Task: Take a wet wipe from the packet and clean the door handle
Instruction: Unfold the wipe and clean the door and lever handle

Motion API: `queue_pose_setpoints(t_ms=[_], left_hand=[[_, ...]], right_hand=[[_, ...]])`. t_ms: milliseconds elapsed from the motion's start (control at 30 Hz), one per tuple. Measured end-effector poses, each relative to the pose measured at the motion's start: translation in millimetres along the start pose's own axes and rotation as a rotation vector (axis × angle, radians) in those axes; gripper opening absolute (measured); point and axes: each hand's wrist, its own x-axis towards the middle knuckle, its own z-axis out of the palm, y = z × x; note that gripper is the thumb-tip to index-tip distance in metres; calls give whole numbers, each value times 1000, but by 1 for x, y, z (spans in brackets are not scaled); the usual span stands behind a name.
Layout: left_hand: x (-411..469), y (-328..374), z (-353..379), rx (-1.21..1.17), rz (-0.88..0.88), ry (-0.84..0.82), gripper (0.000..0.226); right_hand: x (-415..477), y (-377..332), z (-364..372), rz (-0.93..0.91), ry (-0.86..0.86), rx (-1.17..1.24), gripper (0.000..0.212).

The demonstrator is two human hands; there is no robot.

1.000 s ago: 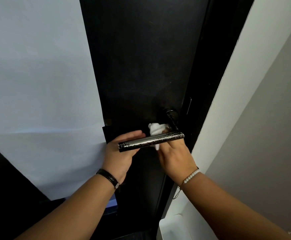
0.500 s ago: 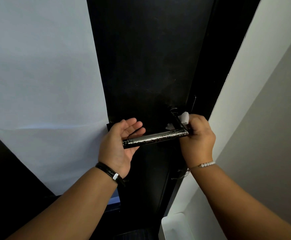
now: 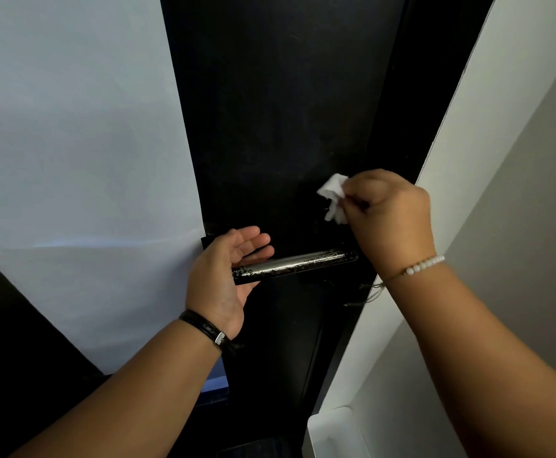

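Note:
A worn, dark metal door handle [image 3: 295, 264] juts out level from a black door [image 3: 280, 110]. My left hand [image 3: 227, 276] is cupped under the handle's free left end, palm up and fingers apart, touching it without closing round it. My right hand [image 3: 390, 219] is above the handle's right end, fingers pinched on a crumpled white wet wipe [image 3: 333, 198]. The wipe is pressed against the door face just above the handle's base. The packet is not in view.
A pale blue-white sheet [image 3: 78, 143] covers the surface left of the door. A white and grey wall [image 3: 501, 160] rises at the right. A white box corner [image 3: 333, 431] shows at the bottom, below the door edge.
My right hand has lifted with the wipe from the handle's right end up to the door face above it. My left hand has stayed cupped under the handle's left end.

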Motion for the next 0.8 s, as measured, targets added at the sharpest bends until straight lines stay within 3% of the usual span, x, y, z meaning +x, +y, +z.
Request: queue_pose_setpoints(t_ms=[233,400,500,600,667,800], left_hand=[[-1,0,0,8,7,0,25],[0,0,0,6,8,-5,24],[1,0,-1,17,7,-6,24],[1,1,-2,36,11,-7,24],[1,1,-2,48,16,-8,25],[1,1,-2,49,7,1,24]], right_hand=[[-5,10,1,-90,-39,11,5],[-17,9,1,-1,-69,-16,4],[-9,5,-8,12,-201,-30,7],[4,-1,-28,160,-458,52,12],[7,-3,-38,154,-640,83,21],[2,-5,-35,148,-656,139,25]])
